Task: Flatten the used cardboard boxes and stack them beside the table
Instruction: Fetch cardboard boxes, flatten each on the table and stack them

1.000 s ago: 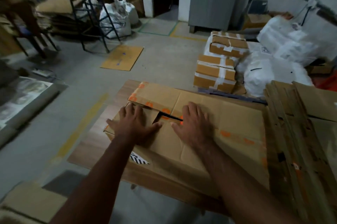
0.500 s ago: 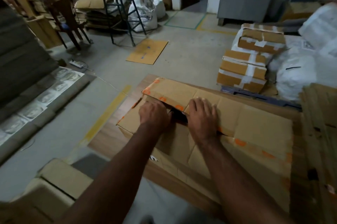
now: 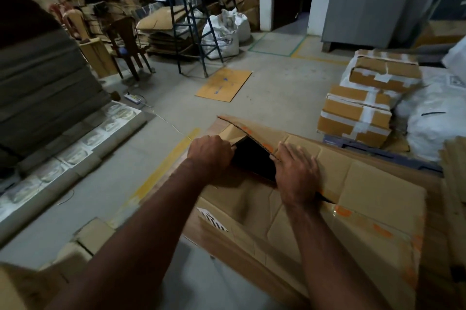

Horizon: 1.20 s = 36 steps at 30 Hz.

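A large brown cardboard box (image 3: pixel 365 196) with orange tape marks lies on the wooden table (image 3: pixel 213 126) in front of me. A dark gap gapes between its flaps at the near left end. My left hand (image 3: pixel 210 155) grips the edge of the left flap, its fingers curled into the gap. My right hand (image 3: pixel 297 171) lies on the top panel to the right of the gap, fingers spread, fingertips at the raised flap's edge (image 3: pixel 252 133). A stack of flattened cardboard (image 3: pixel 454 178) stands at the right of the table.
Taped boxes (image 3: pixel 358 115) and white sacks (image 3: pixel 438 117) lie beyond the table on the right. On the floor ahead rests a flat cardboard sheet (image 3: pixel 223 85). A blue stool (image 3: pixel 187 24), a chair (image 3: pixel 126 44) and cardboard piles fill the back left. A small box (image 3: pixel 93 236) sits at the near left.
Both hands lay flat on the box before. The left hand has curled round the flap edge and the gap between the flaps has opened wide. My view has swung left.
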Tool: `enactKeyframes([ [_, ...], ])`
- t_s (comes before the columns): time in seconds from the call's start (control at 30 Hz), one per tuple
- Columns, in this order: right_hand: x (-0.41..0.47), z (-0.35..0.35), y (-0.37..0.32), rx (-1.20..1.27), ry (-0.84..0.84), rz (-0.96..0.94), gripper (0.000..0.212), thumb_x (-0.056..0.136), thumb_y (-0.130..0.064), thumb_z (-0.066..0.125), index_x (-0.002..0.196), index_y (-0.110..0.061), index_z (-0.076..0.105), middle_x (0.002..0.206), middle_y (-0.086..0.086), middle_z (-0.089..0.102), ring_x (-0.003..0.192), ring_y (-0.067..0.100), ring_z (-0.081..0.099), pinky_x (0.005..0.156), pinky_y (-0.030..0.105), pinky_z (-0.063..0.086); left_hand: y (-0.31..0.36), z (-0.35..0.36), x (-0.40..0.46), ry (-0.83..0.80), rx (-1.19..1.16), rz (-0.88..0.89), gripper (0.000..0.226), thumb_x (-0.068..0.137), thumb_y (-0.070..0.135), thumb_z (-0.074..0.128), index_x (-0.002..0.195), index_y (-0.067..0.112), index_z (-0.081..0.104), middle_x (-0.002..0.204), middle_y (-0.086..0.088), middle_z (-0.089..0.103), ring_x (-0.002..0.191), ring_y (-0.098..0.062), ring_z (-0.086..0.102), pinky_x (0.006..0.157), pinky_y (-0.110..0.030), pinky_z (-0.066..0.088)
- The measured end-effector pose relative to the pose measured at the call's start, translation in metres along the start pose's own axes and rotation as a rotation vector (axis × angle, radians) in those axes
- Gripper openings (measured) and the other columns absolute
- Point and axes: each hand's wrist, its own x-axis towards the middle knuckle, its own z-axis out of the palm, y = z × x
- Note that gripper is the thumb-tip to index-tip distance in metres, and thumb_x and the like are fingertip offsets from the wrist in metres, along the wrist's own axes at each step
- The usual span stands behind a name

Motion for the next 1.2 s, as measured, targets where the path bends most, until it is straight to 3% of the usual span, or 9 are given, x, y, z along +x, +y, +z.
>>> enactKeyframes([
  [0.3,0.003,-0.007,-0.004,0.013,-0.046,0.027,0.042,0.096,-0.036,0.07,0.134,-0.016,0.067,0.135,0.005,0.067,0.128,0.034,0.061,0.106,0.061,0.042,-0.04,-0.004,0.006,0.107,-0.174,-0.109,0.053,0.107,0.053,0.028,0.113,0.019,0.068,0.106,-0.013,0.067,0.099,-0.035,0.066,0.072,-0.036,0.044],
  [0.47,0.008,-0.013,-0.008,0.054,-0.046,0.055,0.041,0.098,-0.037,0.059,0.132,-0.016,0.068,0.133,0.005,0.068,0.126,0.034,0.062,0.106,0.061,0.042,-0.072,-0.008,0.02,0.062,-0.301,-0.188,0.055,0.104,0.057,0.027,0.115,0.023,0.068,0.103,-0.008,0.068,0.092,-0.029,0.065,0.08,-0.038,0.052],
  [0.73,0.013,-0.014,-0.013,0.004,-0.112,0.086,0.038,0.097,-0.027,0.069,0.133,-0.016,0.067,0.132,0.006,0.068,0.126,0.033,0.062,0.107,0.061,0.044,-0.12,0.011,0.063,-0.018,-0.506,-0.211,0.054,0.105,0.057,0.031,0.124,0.018,0.064,0.104,-0.008,0.064,0.098,-0.029,0.063,0.093,-0.048,0.053],
  [0.8,0.008,-0.014,-0.013,-0.026,-0.132,0.05,0.036,0.1,-0.029,0.062,0.133,-0.016,0.067,0.132,0.006,0.069,0.125,0.032,0.063,0.106,0.061,0.045,-0.14,0.022,0.077,-0.042,-0.554,-0.284,0.056,0.106,0.055,0.031,0.127,0.014,0.063,0.115,-0.013,0.065,0.106,-0.032,0.062,0.097,-0.047,0.051],
  [0.9,-0.005,-0.015,-0.009,-0.102,-0.259,-0.045,0.051,0.097,-0.047,0.045,0.137,-0.021,0.065,0.137,0.002,0.066,0.127,0.03,0.062,0.105,0.058,0.044,-0.163,0.057,0.085,-0.131,-0.603,-0.424,0.051,0.106,0.048,0.033,0.134,0.011,0.054,0.138,-0.021,0.055,0.124,-0.038,0.055,0.104,-0.048,0.043],
  [1.0,0.009,-0.02,-0.014,-0.129,-0.428,0.005,0.063,0.096,-0.064,0.044,0.142,-0.025,0.06,0.145,-0.001,0.06,0.136,0.026,0.054,0.11,0.054,0.039,-0.156,0.099,0.084,-0.157,-0.542,-0.305,0.056,0.106,0.046,0.036,0.152,0.014,0.029,0.165,-0.019,0.018,0.152,-0.034,0.018,0.117,-0.062,0.017],
  [1.07,0.014,-0.028,-0.027,-0.151,-0.519,0.061,0.075,0.094,-0.077,0.034,0.145,-0.027,0.057,0.149,-0.003,0.056,0.141,0.024,0.048,0.113,0.05,0.037,-0.131,0.116,0.079,-0.146,-0.544,-0.134,0.069,0.107,0.053,0.028,0.161,0.015,0.008,0.17,-0.013,-0.008,0.157,-0.03,-0.007,0.119,-0.065,-0.003],
  [1.13,0.011,-0.032,-0.046,-0.211,-0.568,0.105,0.079,0.095,-0.078,0.023,0.148,-0.027,0.053,0.154,-0.004,0.051,0.145,0.022,0.043,0.115,0.045,0.034,-0.103,0.129,0.072,-0.207,-0.687,-0.013,0.078,0.103,0.064,0.027,0.162,0.016,0.008,0.171,-0.012,-0.002,0.157,-0.03,0.002,0.121,-0.06,0.005],
  [1.2,0.003,-0.034,-0.063,-0.305,-0.634,0.135,0.067,0.102,-0.066,0.028,0.154,-0.026,0.045,0.162,-0.004,0.04,0.149,0.021,0.036,0.117,0.04,0.029,-0.088,0.145,0.065,-0.341,-0.975,0.023,0.08,0.097,0.073,0.033,0.158,0.022,0.027,0.165,-0.016,0.027,0.148,-0.034,0.033,0.118,-0.048,0.029],
])
